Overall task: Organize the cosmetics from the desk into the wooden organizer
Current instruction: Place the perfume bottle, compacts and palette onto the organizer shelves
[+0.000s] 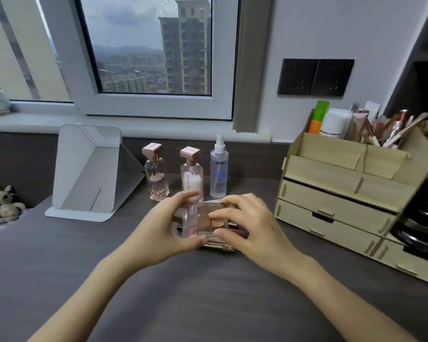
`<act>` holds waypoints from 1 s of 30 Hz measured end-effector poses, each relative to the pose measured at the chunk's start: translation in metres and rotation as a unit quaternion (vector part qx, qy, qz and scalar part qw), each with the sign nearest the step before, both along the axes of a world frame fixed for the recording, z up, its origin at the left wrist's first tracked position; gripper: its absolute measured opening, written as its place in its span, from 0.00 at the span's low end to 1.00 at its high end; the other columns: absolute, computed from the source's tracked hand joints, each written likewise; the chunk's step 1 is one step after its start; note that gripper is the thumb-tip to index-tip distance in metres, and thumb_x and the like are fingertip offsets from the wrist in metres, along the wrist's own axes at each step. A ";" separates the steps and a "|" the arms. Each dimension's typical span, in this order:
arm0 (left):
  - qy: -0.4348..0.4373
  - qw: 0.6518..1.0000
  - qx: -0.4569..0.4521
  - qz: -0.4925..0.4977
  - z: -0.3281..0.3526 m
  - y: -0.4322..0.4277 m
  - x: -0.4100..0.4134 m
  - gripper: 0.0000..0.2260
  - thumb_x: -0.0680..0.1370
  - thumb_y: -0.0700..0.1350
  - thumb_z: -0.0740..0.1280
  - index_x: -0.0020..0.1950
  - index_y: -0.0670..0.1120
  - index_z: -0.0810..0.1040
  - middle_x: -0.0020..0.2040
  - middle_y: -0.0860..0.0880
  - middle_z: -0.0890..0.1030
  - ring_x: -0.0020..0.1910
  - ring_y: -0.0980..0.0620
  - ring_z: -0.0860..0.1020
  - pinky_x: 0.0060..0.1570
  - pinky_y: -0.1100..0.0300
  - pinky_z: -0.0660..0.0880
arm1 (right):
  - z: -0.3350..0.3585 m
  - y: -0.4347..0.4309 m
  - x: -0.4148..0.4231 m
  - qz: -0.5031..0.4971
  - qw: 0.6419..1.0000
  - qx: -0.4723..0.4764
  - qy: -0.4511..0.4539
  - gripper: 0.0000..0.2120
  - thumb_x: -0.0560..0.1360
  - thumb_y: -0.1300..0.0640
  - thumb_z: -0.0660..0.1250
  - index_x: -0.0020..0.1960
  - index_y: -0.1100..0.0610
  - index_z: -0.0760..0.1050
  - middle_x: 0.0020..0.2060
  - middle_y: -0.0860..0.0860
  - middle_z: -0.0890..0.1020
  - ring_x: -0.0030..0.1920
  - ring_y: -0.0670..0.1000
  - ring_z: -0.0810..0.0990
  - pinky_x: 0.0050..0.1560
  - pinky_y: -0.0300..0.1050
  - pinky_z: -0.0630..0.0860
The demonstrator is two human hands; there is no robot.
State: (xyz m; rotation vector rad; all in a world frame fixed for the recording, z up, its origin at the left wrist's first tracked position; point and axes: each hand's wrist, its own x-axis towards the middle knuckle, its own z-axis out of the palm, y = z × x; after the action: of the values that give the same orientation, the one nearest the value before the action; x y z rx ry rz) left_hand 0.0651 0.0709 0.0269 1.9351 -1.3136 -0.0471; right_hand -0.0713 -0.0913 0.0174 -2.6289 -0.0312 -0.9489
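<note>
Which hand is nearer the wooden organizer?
Right. The right hand holds the clear palette at mid-desk, on the side toward the wooden organizer; the left hand grips the palette's far side, farther from it.

spray bottle (219, 174) | label print blurred (nothing legible anywhere)

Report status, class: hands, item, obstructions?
Left hand and right hand both gripping clear-lidded eyeshadow palette. Pale wooden organizer to the right, drawers shut. Path across dark grey desk looks unobstructed.
</note>
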 end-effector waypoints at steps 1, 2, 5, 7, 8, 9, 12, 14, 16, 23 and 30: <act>-0.011 1.000 -0.006 -0.016 0.004 -0.008 -0.004 0.34 0.59 0.61 0.72 0.63 0.63 0.65 0.56 0.60 0.76 0.56 0.65 0.73 0.53 0.75 0.70 | 0.003 -0.005 -0.004 -0.008 1.000 -0.013 -0.007 0.14 0.73 0.44 0.64 0.53 0.49 0.81 0.52 0.49 0.80 0.53 0.48 0.74 0.52 0.49 0.73; -0.020 0.999 -0.010 -0.031 0.009 -0.016 -0.008 0.33 0.60 0.61 0.72 0.63 0.64 0.65 0.56 0.60 0.76 0.56 0.65 0.74 0.53 0.74 0.70 | 0.007 -0.010 -0.009 -0.014 1.000 -0.023 -0.012 0.14 0.73 0.44 0.64 0.53 0.49 0.81 0.52 0.49 0.80 0.53 0.49 0.74 0.51 0.49 0.74; -0.035 0.996 -0.018 -0.074 0.017 -0.043 -0.018 0.32 0.62 0.62 0.73 0.64 0.63 0.68 0.56 0.60 0.77 0.57 0.62 0.75 0.54 0.68 0.74 | 0.019 -0.027 -0.025 -0.020 0.998 -0.058 -0.006 0.14 0.74 0.46 0.63 0.54 0.50 0.81 0.54 0.50 0.80 0.55 0.49 0.75 0.52 0.49 0.74; -0.033 0.995 -0.026 -0.095 0.022 -0.062 -0.024 0.29 0.63 0.58 0.75 0.62 0.60 0.72 0.55 0.58 0.78 0.55 0.62 0.75 0.52 0.67 0.74 | 0.024 -0.042 -0.039 -0.046 0.991 -0.128 -0.002 0.15 0.75 0.45 0.63 0.56 0.50 0.80 0.57 0.52 0.80 0.57 0.51 0.75 0.55 0.48 0.74; -0.028 0.994 -0.029 -0.103 0.024 -0.071 -0.027 0.27 0.63 0.56 0.76 0.61 0.58 0.74 0.54 0.59 0.79 0.54 0.62 0.75 0.52 0.68 0.74 | 0.027 -0.049 -0.046 -0.066 0.983 -0.171 0.001 0.17 0.74 0.44 0.63 0.58 0.50 0.79 0.59 0.53 0.80 0.59 0.52 0.75 0.57 0.48 0.72; -0.025 0.993 -0.031 -0.111 0.026 -0.080 -0.030 0.26 0.63 0.55 0.76 0.60 0.57 0.75 0.53 0.60 0.79 0.54 0.63 0.75 0.51 0.70 0.73 | 0.029 -0.057 -0.053 -0.085 0.974 -0.212 0.005 0.18 0.74 0.43 0.64 0.59 0.50 0.79 0.60 0.53 0.79 0.59 0.54 0.75 0.58 0.48 0.70; 0.000 0.990 -0.030 -0.140 0.034 -0.106 -0.041 0.24 0.63 0.56 0.76 0.58 0.58 0.77 0.52 0.60 0.80 0.53 0.66 0.76 0.51 0.73 0.72 | 0.038 -0.073 -0.070 -0.117 0.943 -0.310 -0.018 0.18 0.72 0.47 0.68 0.58 0.55 0.79 0.57 0.55 0.81 0.56 0.54 0.74 0.56 0.47 0.67; 0.013 0.986 -0.038 -0.162 0.042 -0.123 -0.051 0.23 0.63 0.57 0.75 0.57 0.59 0.77 0.52 0.59 0.81 0.52 0.65 0.77 0.54 0.69 0.74 | 0.045 -0.080 -0.081 -0.134 0.924 -0.352 -0.064 0.14 0.73 0.53 0.69 0.55 0.59 0.80 0.51 0.54 0.83 0.52 0.54 0.76 0.52 0.47 0.68; 0.030 0.981 -0.046 -0.184 0.054 -0.139 -0.061 0.22 0.64 0.57 0.75 0.57 0.59 0.78 0.52 0.60 0.81 0.52 0.65 0.78 0.55 0.66 0.74 | 0.055 -0.084 -0.092 -0.162 0.905 -0.379 -0.106 0.11 0.74 0.57 0.67 0.53 0.62 0.81 0.48 0.53 0.84 0.49 0.52 0.77 0.51 0.46 0.68; 0.017 0.968 -0.101 -0.229 0.099 -0.176 -0.094 0.27 0.66 0.66 0.65 0.62 0.59 0.73 0.58 0.59 0.76 0.59 0.62 0.73 0.58 0.64 0.72 | 0.092 -0.123 -0.163 -0.337 0.842 -0.374 -0.196 0.12 0.75 0.58 0.67 0.56 0.61 0.78 0.50 0.54 0.84 0.51 0.53 0.75 0.53 0.50 0.64; 0.020 0.973 -0.132 -0.188 0.095 -0.185 -0.092 0.16 0.72 0.62 0.62 0.53 0.55 0.79 0.54 0.57 0.78 0.56 0.61 0.75 0.60 0.57 0.73 | 0.096 -0.171 -0.217 -0.500 0.814 -0.276 -0.100 0.15 0.73 0.53 0.63 0.56 0.56 0.80 0.49 0.52 0.85 0.51 0.56 0.74 0.53 0.51 0.60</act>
State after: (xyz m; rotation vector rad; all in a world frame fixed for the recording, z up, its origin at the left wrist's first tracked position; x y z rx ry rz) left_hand -0.0273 -0.1143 0.1222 1.4406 -1.5583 -0.0927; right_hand -0.2886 -0.2626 0.1138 -3.0006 1.3375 -1.7390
